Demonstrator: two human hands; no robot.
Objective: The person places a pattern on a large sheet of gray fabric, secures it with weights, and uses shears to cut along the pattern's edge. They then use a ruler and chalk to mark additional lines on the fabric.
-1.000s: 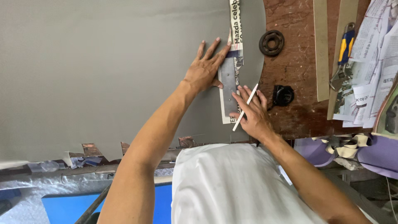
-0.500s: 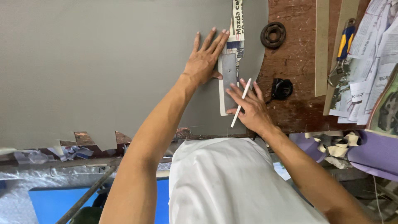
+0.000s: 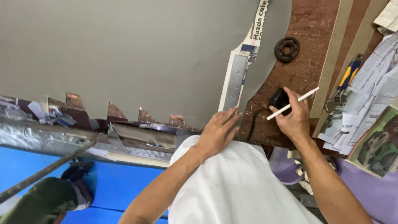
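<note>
Printed newspaper strip along grey sheet's curved edge; colour-printed newspaper pages spread at right

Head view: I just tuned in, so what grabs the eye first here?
The big grey sheet fills the upper left, its lower edge cut into jagged notches over a reddish-brown bench. Near its curved right edge lies a metal ruler on a paper strip, with the left hand just below it. The right hand holds a thin white stick beside a small black object.
</note>
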